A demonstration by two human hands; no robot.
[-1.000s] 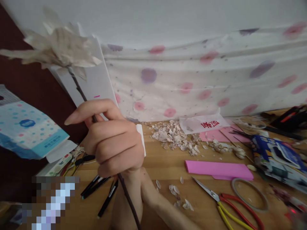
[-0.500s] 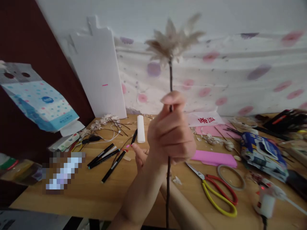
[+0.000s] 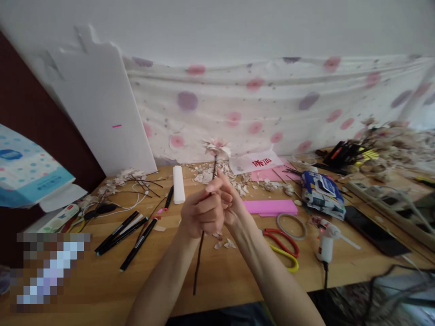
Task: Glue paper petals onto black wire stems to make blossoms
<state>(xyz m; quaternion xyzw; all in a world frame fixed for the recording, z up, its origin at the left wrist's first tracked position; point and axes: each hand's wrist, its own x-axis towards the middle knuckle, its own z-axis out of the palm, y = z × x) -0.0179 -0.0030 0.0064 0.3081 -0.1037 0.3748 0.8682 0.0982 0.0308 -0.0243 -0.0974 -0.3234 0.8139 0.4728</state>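
A handmade flower (image 3: 217,147) with pale, papery petals and a pinkish centre stands upright on a thin dark brown stem (image 3: 198,262) above the middle of the table. My left hand (image 3: 204,213) is closed around the stem below the bloom. Close against it, my right hand (image 3: 233,201) has curled fingers, with its fingertips at the stem just under the flower; its exact grip is partly hidden behind the left hand. Loose pale petal pieces (image 3: 229,243) lie beneath the hands. Scissors (image 3: 283,242) with red and yellow handles rest by my right forearm.
Black markers (image 3: 139,244) and a white roll (image 3: 178,184) lie left. Pink folded paper (image 3: 272,207), a tape ring (image 3: 291,226), a glue gun (image 3: 326,240), a blue packet (image 3: 322,192) and a phone (image 3: 375,231) lie right. A white foam board (image 3: 102,104) leans behind.
The flower in my left hand has moved down and away from the camera. My right hand has come from behind the left wrist up to the stem. The view has shifted right.
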